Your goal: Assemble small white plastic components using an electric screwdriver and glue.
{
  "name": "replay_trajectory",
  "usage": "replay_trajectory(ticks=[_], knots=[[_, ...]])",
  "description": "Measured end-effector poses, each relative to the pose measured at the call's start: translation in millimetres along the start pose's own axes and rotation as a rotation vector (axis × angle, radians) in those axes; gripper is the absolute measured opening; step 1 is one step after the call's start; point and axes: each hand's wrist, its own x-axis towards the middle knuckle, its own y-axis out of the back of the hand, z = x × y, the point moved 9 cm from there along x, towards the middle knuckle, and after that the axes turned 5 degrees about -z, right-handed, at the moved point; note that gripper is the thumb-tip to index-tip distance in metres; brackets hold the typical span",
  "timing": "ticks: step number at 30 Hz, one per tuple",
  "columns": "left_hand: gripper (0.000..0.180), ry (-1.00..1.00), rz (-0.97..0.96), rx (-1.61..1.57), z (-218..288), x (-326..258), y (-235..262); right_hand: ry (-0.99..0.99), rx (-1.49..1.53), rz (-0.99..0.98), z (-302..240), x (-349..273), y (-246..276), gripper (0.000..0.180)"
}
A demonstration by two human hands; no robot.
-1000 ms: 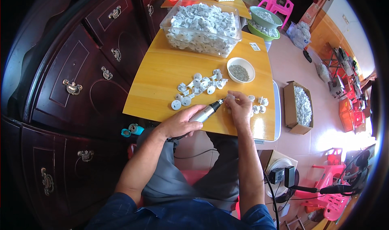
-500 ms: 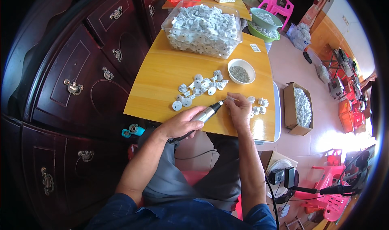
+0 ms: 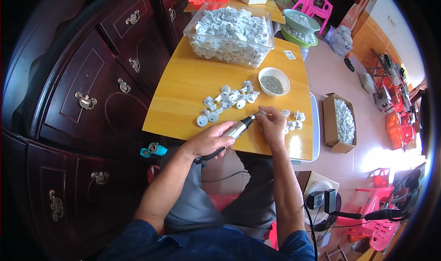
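My left hand [image 3: 209, 141] grips a slim electric screwdriver [image 3: 239, 128], silver with a black tip, pointing up and right. Its tip meets a small white plastic part pinched in the fingers of my right hand [image 3: 272, 125] near the table's front edge; the part is mostly hidden by the fingers. A loose pile of white plastic parts [image 3: 227, 100] lies on the yellow wooden table [image 3: 183, 95] just beyond my hands. A few more white parts [image 3: 294, 119] lie right of my right hand.
A clear tub heaped with white parts [image 3: 229, 31] stands at the table's far end. A white bowl of small dark screws [image 3: 274, 81] sits near it. A cardboard box of white parts [image 3: 342, 121] is on the floor at right. Dark wooden drawers [image 3: 101, 77] line the left.
Both hands stay in nearly the same place; the screwdriver tip remains against the part in my right hand. Nothing else has visibly moved.
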Motion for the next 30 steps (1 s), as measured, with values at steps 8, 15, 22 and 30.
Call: replay_trajectory(ticks=[8, 15, 22, 30], knots=[[0.062, 0.034, -0.044, -0.074, -3, 2, 2, -0.043, 0.059, 0.007, 1, 3, 2, 0.02], [0.067, -0.11, -0.047, -0.209, 19, -8, 12, -0.088, 0.169, -0.048, -4, 5, 6, 0.026], [0.071, -0.181, -0.01, -0.245, 22, -17, 20, 0.065, -0.447, 0.048, -44, -4, 20, 0.011], [0.071, -0.202, 0.008, -0.245, 22, -22, 24, 0.192, -1.12, 0.189, -78, 4, 60, 0.015]])
